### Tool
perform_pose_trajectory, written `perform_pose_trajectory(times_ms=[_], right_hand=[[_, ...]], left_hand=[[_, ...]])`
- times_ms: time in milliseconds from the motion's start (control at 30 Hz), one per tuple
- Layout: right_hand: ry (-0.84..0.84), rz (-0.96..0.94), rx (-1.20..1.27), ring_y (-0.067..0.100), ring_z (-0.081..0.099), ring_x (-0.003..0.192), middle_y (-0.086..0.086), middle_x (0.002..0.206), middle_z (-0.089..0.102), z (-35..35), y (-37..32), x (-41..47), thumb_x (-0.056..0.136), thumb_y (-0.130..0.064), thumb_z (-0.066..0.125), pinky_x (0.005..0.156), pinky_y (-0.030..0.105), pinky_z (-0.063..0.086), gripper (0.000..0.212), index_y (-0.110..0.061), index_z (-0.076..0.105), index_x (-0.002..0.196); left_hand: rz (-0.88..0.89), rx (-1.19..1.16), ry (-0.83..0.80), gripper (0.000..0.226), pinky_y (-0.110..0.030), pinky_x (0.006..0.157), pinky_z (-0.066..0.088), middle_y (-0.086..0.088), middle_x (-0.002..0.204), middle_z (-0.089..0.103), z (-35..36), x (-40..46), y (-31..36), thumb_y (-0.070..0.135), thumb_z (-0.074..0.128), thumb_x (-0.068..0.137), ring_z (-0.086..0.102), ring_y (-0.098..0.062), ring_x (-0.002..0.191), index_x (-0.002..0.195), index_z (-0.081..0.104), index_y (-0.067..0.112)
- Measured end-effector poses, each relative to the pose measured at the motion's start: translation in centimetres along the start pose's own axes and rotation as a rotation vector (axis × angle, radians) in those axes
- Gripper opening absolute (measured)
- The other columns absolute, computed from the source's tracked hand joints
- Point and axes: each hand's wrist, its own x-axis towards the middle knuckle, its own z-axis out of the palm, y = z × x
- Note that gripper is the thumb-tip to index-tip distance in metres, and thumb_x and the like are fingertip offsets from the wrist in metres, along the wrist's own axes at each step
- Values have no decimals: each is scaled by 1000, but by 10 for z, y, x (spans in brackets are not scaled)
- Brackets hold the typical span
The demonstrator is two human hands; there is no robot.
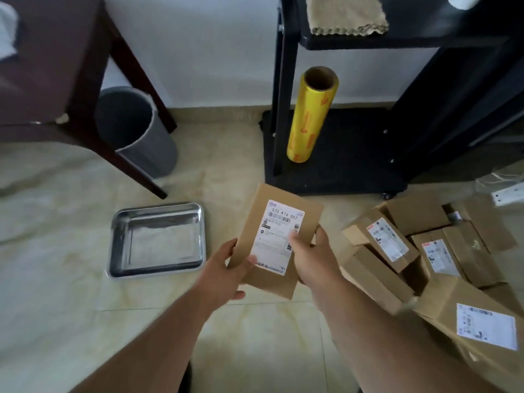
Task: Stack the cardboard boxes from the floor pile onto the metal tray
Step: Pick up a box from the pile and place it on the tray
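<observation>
A flat cardboard box with a white shipping label hangs in the air between both hands. My left hand grips its lower left edge and my right hand grips its lower right side, thumb on the label. The metal tray lies on the floor tiles to the left of the held box, with nothing in it. A pile of several cardboard boxes lies on the floor to the right.
A grey bin stands by a dark wooden table leg behind the tray. A black cart carries a yellow roll of film. A white power strip lies at the far right.
</observation>
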Motion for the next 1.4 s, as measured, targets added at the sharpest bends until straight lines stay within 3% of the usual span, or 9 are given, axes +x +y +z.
perform_pose_trajectory(times_ms=[167,400,567,667,833,900,1067,1167,1400], right_hand=[[-15,-35,-127,16,64,98,-5,120,68,51,8,-12,98,-30,62,82,31,49,31,-25,50,125],[-155,-116,-194,9,64,104,-16,123,67,142,30,-28,102,-24,56,81,28,50,43,-45,48,139],[-164,-84,-261,15,60,104,-8,127,63,208,38,-24,102,-27,59,83,30,48,47,-26,43,146],[-183,-77,-289,15,59,98,-9,119,62,246,42,-20,101,-29,60,66,25,44,41,-24,45,139],[-201,-117,-344,15,62,99,-10,116,64,307,44,-5,99,-26,61,73,27,46,42,-26,51,141],[-214,-133,-367,15,63,99,-10,114,65,333,42,3,100,-24,60,73,25,48,41,-27,53,140],[-222,-153,-428,20,68,112,-8,126,72,398,49,25,101,-20,55,93,34,57,37,-30,61,136],[-203,-150,-445,20,68,110,-6,124,72,430,56,34,101,-22,55,91,34,57,35,-27,63,135],[-195,-115,-489,19,64,103,-3,124,71,481,70,55,101,-28,53,77,29,49,33,-21,62,132]], left_hand=[[-16,-62,47,47,-42,75,66,9,121,63,-32,2,-26,38,66,98,69,-14,99,141,48,32],[-38,0,141,49,-43,72,66,8,118,66,-112,13,-71,48,64,95,74,-22,93,139,49,32],[-49,88,244,46,-36,56,58,8,100,70,-169,33,-108,58,64,91,67,-22,75,130,55,35],[-1,203,281,48,-34,66,54,16,103,70,-204,48,-126,64,61,89,65,-16,79,130,56,40],[32,459,313,75,-43,88,58,10,115,66,-261,78,-149,89,39,74,66,-18,99,131,60,44],[38,426,308,75,-42,89,58,9,117,68,-282,95,-158,87,40,74,67,-15,98,129,64,41],[33,405,307,53,-38,82,60,5,112,71,-327,134,-176,66,54,90,69,-18,90,126,69,30],[5,370,317,43,-35,79,57,3,108,72,-348,155,-190,55,60,94,68,-20,90,123,70,24],[-63,313,358,49,-30,77,46,0,117,66,-377,192,-212,42,66,95,61,-24,96,135,53,16]])
